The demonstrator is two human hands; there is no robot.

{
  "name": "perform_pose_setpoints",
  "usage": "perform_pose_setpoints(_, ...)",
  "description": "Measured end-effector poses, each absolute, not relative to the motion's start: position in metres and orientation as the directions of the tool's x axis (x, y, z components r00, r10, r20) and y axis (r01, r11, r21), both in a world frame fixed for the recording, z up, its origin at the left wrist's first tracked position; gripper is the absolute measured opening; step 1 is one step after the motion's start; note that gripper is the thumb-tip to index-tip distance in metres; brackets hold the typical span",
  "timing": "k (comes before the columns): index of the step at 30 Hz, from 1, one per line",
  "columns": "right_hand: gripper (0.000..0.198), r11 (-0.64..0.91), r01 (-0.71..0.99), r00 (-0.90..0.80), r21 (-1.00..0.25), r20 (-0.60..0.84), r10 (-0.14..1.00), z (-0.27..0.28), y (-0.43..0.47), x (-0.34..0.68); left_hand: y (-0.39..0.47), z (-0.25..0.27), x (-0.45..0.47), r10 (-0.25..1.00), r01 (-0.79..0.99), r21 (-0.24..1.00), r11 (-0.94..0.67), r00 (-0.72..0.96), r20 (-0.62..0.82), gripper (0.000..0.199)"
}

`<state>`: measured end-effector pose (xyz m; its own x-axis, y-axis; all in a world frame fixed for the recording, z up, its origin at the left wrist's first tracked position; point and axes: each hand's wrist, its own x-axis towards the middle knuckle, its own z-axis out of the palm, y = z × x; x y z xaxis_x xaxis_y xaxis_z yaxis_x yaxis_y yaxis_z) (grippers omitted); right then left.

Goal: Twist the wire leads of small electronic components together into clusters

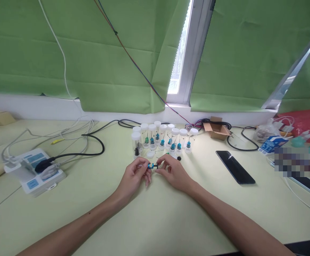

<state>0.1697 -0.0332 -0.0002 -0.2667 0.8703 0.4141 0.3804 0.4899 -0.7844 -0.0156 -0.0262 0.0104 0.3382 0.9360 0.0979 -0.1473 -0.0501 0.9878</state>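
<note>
My left hand (pixel 137 173) is closed, thumb and fingers pinching a small blue-and-black part (pixel 153 166) with a thin shaft. My right hand (pixel 173 171) is curled at the part's black end, fingertips against it. How firmly they press is too small to make out. Just beyond my hands stand several clear tubes with white caps (pixel 183 132), holding blue, green or black pieces on thin stems. A loose white cap (pixel 150 154) lies in front of them. A small black piece (pixel 178 158) sits on the table by my right hand.
To the left is a white power strip (pixel 39 170) with plugs and cables. On the right lie a black phone (pixel 235 167), an open cardboard box (pixel 216 129), a blue-and-white packet (pixel 273 144) and a red bag (pixel 306 124). Green blinds (pixel 117 71) hang behind the table.
</note>
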Motion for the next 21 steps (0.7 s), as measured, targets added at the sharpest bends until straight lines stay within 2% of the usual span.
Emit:
perform_pose_setpoints(10,0.008,0.523,0.411,-0.267,-0.747,0.450,0.852,-0.0001,-0.0319,0.1685,-0.0254,0.0082,-0.0164,0.927,-0.138,0.988,-0.065,0.358,0.111,0.025)
perform_pose_setpoints(21,0.030,0.502,0.485,-0.277,-0.716,0.418,0.865,0.0028,-0.0334,0.1672,-0.0249,0.0075,-0.0169,0.913,-0.115,0.991,-0.073,0.392,0.113,0.025)
